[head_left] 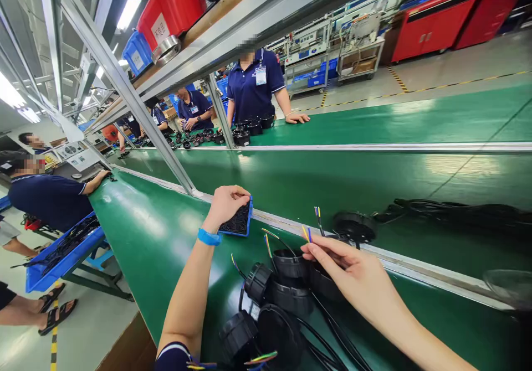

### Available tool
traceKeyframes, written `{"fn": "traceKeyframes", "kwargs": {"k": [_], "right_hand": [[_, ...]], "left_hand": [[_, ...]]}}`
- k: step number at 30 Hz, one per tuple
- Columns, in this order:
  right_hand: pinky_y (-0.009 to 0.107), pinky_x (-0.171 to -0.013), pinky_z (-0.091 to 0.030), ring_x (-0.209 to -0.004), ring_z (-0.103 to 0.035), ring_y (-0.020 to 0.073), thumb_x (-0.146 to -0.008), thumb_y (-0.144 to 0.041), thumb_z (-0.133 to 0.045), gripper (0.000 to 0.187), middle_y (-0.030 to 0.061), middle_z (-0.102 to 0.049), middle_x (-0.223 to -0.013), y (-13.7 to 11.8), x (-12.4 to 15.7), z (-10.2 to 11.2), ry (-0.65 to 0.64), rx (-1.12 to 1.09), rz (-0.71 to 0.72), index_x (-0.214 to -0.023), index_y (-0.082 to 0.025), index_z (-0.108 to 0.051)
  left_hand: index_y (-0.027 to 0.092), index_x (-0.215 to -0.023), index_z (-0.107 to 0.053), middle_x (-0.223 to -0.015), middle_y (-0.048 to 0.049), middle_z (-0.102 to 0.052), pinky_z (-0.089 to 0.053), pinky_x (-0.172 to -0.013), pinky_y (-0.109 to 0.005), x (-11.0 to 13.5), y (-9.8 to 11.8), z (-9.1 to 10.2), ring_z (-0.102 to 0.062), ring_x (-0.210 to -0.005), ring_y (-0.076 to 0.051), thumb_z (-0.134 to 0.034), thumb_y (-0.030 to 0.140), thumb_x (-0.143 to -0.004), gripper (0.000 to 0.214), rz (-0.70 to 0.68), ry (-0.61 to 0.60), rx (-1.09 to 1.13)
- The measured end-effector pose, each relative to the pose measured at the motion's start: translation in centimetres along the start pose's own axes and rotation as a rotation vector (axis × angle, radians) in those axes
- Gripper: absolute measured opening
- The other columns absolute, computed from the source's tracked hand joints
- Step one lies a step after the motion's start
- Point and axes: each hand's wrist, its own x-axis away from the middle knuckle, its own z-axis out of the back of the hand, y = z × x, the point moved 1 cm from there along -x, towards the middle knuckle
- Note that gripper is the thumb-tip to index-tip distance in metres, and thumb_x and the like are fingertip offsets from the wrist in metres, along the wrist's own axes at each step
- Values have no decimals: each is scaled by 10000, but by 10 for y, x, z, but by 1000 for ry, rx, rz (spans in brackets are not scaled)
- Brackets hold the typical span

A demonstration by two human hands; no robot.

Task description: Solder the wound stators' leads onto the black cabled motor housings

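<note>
The left hand [224, 205] reaches curled into a small blue tray [239, 221] of tiny black parts. The right hand [349, 271] pinches colored wires [306, 233].

Left hand [226, 204] dips into blue tray [248, 219]; right hand [353, 271] pinches wires [306, 233].

Bright overhead tube light, glare on the green belt [415, 183], strong wide-angle bending at edges.

two hands work here: left hand [224, 205], right hand [349, 271]. one small blue tray [239, 221]. about six black round housings [286, 290] nearby. one red bin [170, 8] overhead. five other people visible.
</note>
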Motion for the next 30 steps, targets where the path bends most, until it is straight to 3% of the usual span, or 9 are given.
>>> {"fn": "traceKeyframes", "kwargs": {"k": [3,8,13,30], "right_hand": [[386,-739,-606,-703,-704,244,-752,-726,-659,577,104,-750,-799,-8,-1,-1,-22,-24,46,-908,-184,-780],[323,-645,-565,-639,-653,204,-838,-713,-582,567,79,-706,-718,-5,-1,0,-47,0,117,-855,-177,-766],[326,-627,-561,-631,-647,206,-840,-712,-576,588,89,-707,-734,0,-1,-1,-51,4,126,-869,-156,-767],[307,-607,-566,-656,-638,201,-860,-642,-595,515,85,-712,-740,-1,3,-2,-81,-7,116,-900,-162,-779]], "left_hand": [[113,-893,-764,-794,-63,-747,-525,-673,-234,17,30,-15,-672,-699,-138,-733,226,-780,162,-47,-155,274],[110,-875,-767,-749,-57,-736,-524,-647,-223,35,58,-36,-667,-674,-128,-740,228,-776,156,-67,-315,297],[104,-888,-759,-785,-65,-746,-534,-664,-222,37,59,-35,-678,-693,-129,-749,223,-779,161,-64,-367,321],[122,-879,-762,-773,-52,-741,-517,-648,-216,39,61,-33,-669,-691,-127,-725,231,-811,134,-103,-376,217]]}}
